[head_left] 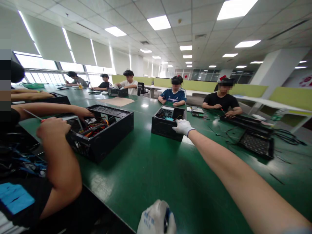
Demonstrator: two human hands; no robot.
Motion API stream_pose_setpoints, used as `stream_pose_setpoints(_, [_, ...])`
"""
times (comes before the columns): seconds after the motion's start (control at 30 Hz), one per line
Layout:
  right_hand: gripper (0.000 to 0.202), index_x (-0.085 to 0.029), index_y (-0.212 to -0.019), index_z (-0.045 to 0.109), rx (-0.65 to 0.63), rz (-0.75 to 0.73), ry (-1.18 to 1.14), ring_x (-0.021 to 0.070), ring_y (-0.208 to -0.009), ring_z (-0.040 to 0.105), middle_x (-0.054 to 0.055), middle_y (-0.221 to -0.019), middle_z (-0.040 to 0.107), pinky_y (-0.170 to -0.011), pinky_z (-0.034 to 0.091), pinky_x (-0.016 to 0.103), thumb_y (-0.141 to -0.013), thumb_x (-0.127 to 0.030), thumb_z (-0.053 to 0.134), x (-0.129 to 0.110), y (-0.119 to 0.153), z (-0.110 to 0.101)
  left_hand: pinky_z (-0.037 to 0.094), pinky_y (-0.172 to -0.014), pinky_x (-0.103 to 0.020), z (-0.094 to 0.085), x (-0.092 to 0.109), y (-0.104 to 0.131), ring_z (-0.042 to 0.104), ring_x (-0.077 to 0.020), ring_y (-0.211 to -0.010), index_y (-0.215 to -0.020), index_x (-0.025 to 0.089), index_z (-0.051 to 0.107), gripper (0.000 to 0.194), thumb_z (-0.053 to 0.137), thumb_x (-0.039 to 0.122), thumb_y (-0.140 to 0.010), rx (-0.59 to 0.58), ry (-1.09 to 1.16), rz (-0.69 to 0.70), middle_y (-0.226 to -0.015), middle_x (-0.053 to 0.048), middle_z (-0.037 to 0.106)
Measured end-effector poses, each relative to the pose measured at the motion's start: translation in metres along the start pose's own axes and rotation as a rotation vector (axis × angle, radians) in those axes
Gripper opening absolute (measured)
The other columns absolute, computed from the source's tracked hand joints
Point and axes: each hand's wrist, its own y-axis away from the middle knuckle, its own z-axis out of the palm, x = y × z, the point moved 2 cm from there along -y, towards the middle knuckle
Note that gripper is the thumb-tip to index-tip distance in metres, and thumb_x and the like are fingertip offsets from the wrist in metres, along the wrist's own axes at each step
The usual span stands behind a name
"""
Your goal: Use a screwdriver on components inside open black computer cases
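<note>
My right hand (183, 127), in a white glove, reaches far across the table with its fingers closed over the near right corner of a black computer case (164, 130). The case lies on its side with its top open, and a round fan (166, 113) shows inside. Low in the view, at the table's near edge, is my left hand (153, 217), gloved too. Its fingers are curled around a small dark object that I cannot make out, as most of it is hidden.
A co-worker at left, holding a screwdriver (32, 116), reaches into another open computer case (109, 136). Opposite sit several people. At right lie a black metal panel (255, 143), cables (287, 136) and a plastic bottle (278, 115). The green tabletop (146, 169) stretches between.
</note>
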Motion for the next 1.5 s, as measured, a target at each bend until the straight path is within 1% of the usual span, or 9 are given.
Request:
stream_pose_setpoints(0.13, [0.043,-0.017,-0.132,0.064,0.007,-0.010,0.058,0.0260,-0.116,0.066,0.013,-0.133,0.066,-0.099,0.055,0.049,-0.101,-0.047,0.063,0.006,0.020,0.002,0.058,-0.063,-0.031,0.005,-0.002,0.000,0.072,-0.0210,-0.069,-0.098,0.028,0.062,0.010,0.053,0.028,-0.094,-0.008,0.054,-0.025,-0.080,-0.004,0.068])
stream_pose_setpoints(0.23, [0.050,-0.013,-0.125,0.068,0.005,-0.046,0.083,0.0284,-0.114,0.069,0.018,-0.123,0.073,-0.097,0.051,0.041,-0.103,-0.055,0.054,0.010,0.053,0.001,0.055,-0.062,-0.031,0.007,0.000,0.001,0.069,-0.0192,-0.067,-0.096,0.026,0.059,0.008,0.052,0.027,-0.096,0.056,0.084,-0.008,-0.078,-0.003,0.066])
stream_pose_setpoints(0.6, [0.056,-0.018,-0.097,0.071,0.060,-0.224,0.107,0.0251,-0.084,0.071,0.011,-0.090,0.077,-0.071,0.039,0.034,-0.105,-0.062,0.038,0.003,0.248,-0.030,0.052,-0.070,-0.033,-0.004,0.004,0.001,0.068,-0.0192,-0.075,-0.104,0.021,0.060,0.012,0.049,0.027,-0.103,0.093,0.182,0.040,-0.086,-0.003,0.067])
stream_pose_setpoints(0.7, [0.055,-0.019,-0.089,0.069,0.086,-0.295,0.080,0.0224,-0.075,0.068,0.009,-0.080,0.074,-0.068,0.034,0.034,-0.106,-0.062,0.039,0.006,0.296,-0.037,0.050,-0.067,-0.031,-0.025,0.021,-0.001,0.064,-0.0177,-0.071,-0.098,0.022,0.059,0.010,0.050,0.025,-0.102,0.079,0.263,0.055,-0.081,-0.002,0.064])
stream_pose_setpoints(0.87, [0.055,-0.019,-0.088,0.070,0.049,-0.364,0.007,0.0194,-0.069,0.064,0.007,-0.075,0.072,-0.067,0.031,0.034,-0.107,-0.060,0.038,0.011,0.355,-0.046,0.044,-0.064,-0.032,-0.088,0.074,-0.018,0.058,-0.0175,-0.068,-0.094,0.021,0.058,0.002,0.056,0.022,-0.095,0.086,0.299,0.286,-0.078,-0.001,0.059])
stream_pose_setpoints(1.03, [0.049,-0.021,-0.082,0.068,0.056,-0.443,-0.058,0.0174,-0.061,0.058,0.004,-0.070,0.069,-0.064,0.027,0.036,-0.108,-0.054,0.042,0.011,0.393,-0.055,0.040,-0.063,-0.033,-0.126,0.106,-0.047,0.055,-0.0177,-0.066,-0.093,0.021,0.059,0.004,0.059,0.025,-0.095,0.060,0.186,0.376,-0.077,-0.001,0.059])
stream_pose_setpoints(1.17, [0.042,-0.023,-0.080,0.066,0.115,-0.525,-0.098,0.0177,-0.061,0.055,0.003,-0.069,0.066,-0.063,0.027,0.036,-0.109,-0.043,0.044,0.010,0.420,-0.062,0.041,-0.065,-0.034,-0.126,0.115,-0.056,0.058,-0.0184,-0.070,-0.091,0.022,0.057,0.010,0.054,0.028,-0.099,-0.109,0.125,0.343,-0.079,-0.001,0.060])
stream_pose_setpoints(1.3, [0.037,-0.023,-0.085,0.068,0.159,-0.563,-0.179,0.0178,-0.064,0.056,0.002,-0.074,0.068,-0.063,0.031,0.034,-0.109,-0.037,0.044,0.007,0.443,-0.074,0.041,-0.067,-0.036,-0.121,0.125,-0.043,0.060,-0.0199,-0.074,-0.088,0.023,0.054,0.015,0.050,0.030,-0.101,-0.303,0.080,0.316,-0.081,-0.001,0.061])
stream_pose_setpoints(1.5, [0.036,-0.024,-0.083,0.068,-0.048,-0.589,-0.263,0.0153,-0.067,0.059,0.000,-0.076,0.069,-0.064,0.035,0.030,-0.109,-0.034,0.045,0.010,0.424,-0.087,0.040,-0.067,-0.038,-0.121,0.132,-0.031,0.060,-0.0217,-0.076,-0.088,0.024,0.051,0.016,0.048,0.031,-0.101,-0.360,0.022,0.313,-0.083,-0.001,0.061])
